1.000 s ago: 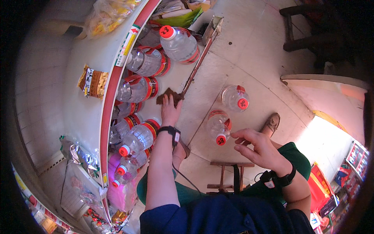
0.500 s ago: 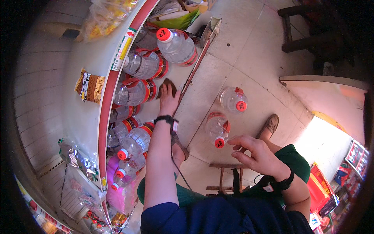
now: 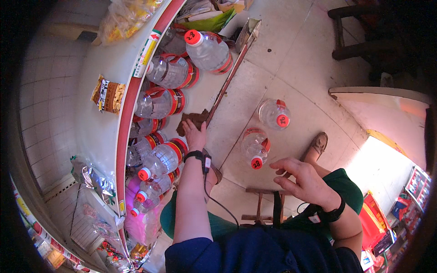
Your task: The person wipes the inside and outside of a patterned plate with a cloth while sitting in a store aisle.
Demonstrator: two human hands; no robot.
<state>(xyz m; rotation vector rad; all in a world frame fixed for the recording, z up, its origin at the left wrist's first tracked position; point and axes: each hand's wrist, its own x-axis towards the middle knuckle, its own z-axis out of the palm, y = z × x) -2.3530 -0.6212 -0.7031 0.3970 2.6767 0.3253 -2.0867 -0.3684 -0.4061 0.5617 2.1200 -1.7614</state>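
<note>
My left hand (image 3: 195,136) presses a crumpled brown cloth (image 3: 193,121) on the bottom shelf (image 3: 205,95), close to its front edge, with its fingers on the cloth. Beside it stand several large clear plastic bottles with red labels; the nearest is a bottle (image 3: 159,103) just left of the cloth. My right hand (image 3: 302,179) hangs over my knee with nothing in it, thumb and fingers apart. Just beyond its fingertips a red-capped bottle (image 3: 256,144) stands on the floor, and another bottle (image 3: 274,114) is behind it.
A red-edged upper shelf (image 3: 132,100) overhangs the bottles and carries a snack packet (image 3: 109,96). A wooden stool (image 3: 261,204) is between my legs. Dark wooden furniture (image 3: 359,34) stands at far right. Red packages (image 3: 373,220) lie at lower right.
My left hand has drawn the cloth toward me along the shelf, and more of the cloth shows. My right hand has hardly moved.
</note>
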